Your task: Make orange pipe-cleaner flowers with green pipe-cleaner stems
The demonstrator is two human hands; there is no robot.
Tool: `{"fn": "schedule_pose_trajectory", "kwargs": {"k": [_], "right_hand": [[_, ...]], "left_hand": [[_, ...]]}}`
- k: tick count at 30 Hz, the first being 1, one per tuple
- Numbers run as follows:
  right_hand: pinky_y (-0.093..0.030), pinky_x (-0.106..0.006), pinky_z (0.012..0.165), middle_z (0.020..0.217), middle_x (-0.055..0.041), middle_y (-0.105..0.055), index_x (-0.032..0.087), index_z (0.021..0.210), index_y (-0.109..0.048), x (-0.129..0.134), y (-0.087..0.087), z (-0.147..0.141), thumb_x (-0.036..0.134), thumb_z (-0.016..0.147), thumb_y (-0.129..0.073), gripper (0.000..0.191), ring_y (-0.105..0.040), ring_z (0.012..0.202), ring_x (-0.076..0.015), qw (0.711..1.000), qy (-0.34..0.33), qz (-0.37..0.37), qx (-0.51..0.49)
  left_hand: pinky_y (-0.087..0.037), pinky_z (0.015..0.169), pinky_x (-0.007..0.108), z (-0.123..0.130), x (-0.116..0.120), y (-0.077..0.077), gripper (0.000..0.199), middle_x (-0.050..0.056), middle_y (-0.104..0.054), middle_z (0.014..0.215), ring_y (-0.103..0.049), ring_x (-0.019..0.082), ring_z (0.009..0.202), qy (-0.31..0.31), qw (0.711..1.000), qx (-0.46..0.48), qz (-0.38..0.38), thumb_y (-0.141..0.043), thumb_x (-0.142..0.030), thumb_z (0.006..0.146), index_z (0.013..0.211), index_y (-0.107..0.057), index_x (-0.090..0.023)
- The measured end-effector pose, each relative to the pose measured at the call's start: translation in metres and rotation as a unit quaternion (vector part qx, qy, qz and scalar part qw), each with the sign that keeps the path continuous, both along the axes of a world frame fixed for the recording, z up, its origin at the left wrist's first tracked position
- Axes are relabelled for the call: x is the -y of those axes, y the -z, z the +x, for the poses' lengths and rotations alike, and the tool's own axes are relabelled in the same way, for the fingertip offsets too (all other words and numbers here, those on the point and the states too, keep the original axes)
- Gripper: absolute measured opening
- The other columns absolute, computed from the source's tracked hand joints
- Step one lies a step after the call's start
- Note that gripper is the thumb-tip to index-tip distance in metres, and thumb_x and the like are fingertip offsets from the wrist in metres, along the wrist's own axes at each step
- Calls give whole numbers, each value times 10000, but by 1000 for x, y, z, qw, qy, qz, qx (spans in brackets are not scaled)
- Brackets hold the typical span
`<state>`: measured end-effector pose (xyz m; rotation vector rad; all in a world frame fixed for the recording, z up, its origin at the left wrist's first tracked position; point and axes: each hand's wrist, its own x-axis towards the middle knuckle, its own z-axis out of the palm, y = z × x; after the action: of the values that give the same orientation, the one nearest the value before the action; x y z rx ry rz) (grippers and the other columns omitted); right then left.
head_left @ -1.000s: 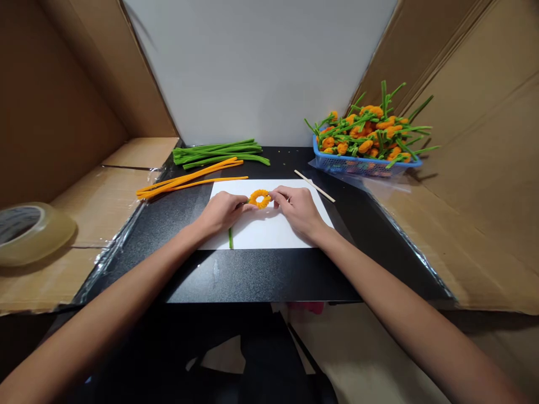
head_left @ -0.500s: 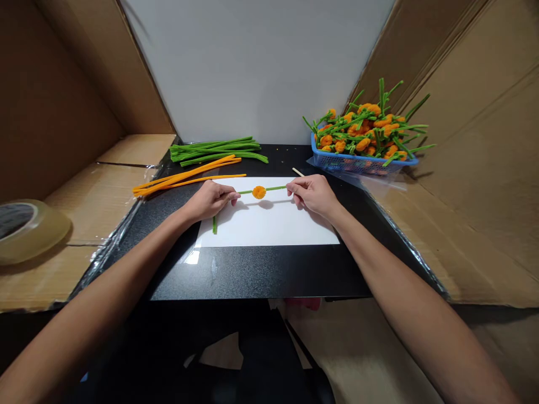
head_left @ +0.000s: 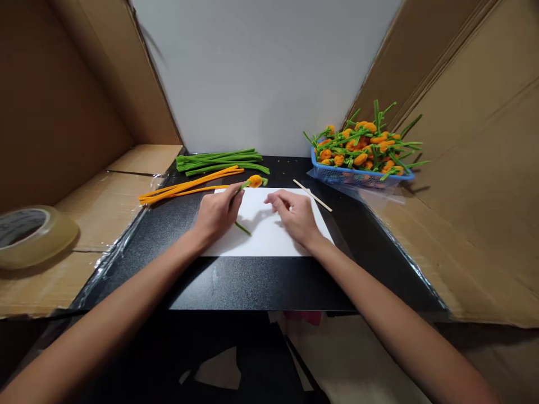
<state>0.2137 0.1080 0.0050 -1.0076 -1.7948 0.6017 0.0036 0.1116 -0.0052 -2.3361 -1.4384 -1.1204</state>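
While left hand (head_left: 217, 214) holds flower (head_left: 255, 180) | stick (head_left: 312, 195) — between right hand (head_left: 296, 217) and basket (head_left: 357, 178)

No readable text anywhere in this one, sorry folks. The closest thing was the tape (head_left: 63, 238), which seemed to have some printing on the inside of its core (head_left: 23, 227), but it was way too small and blurry to make out a single letter or number.
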Motion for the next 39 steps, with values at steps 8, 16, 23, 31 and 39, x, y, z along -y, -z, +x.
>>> {"fn": "schedule_pose_trajectory", "kwargs": {"k": [8,16,23,31,39], "right_hand": [[-453,-246,572,712,-28,-652,160,809,-672,-3,3,-9,649,780,-692,490,-568,601,-113,930,-105,-260,-240],[-445,-261,538,620,-18,-634,163,731,-630,-4,10,-15,621,782,-687,464,-554,537,-114,940,-113,-246,-209],[-425,-243,555,668,13,-636,173,881,-627,-2,6,-13,375,790,-695,232,-529,557,-94,929,-142,-225,-256],[-422,-255,543,577,24,-590,171,789,-628,3,6,-12,313,831,-605,150,-517,512,-108,982,-65,-150,-97],[-399,-264,654,702,12,-631,176,939,-714,0,-3,6,269,903,-541,199,-543,644,-128,985,-143,-53,83]], "left_hand": [[-482,715,308,13,16,-10,356,89,-720,980,-637,197,867,113,956,-241,122,-442,-83,962,1248,-625,-191],[-407,572,269,25,22,2,204,39,-679,815,-612,146,700,47,972,-183,138,-458,-162,1003,1029,-660,-179],[-357,572,288,21,22,-6,223,29,-657,745,-582,142,653,25,971,-168,167,-486,-208,999,900,-684,-187],[-336,557,309,20,24,-4,255,31,-627,723,-564,145,651,34,970,-201,133,-454,-212,1018,994,-708,-214],[-350,573,281,17,19,-7,288,32,-664,738,-587,149,686,65,987,-126,70,-494,-284,1009,843,-712,-196]]}}
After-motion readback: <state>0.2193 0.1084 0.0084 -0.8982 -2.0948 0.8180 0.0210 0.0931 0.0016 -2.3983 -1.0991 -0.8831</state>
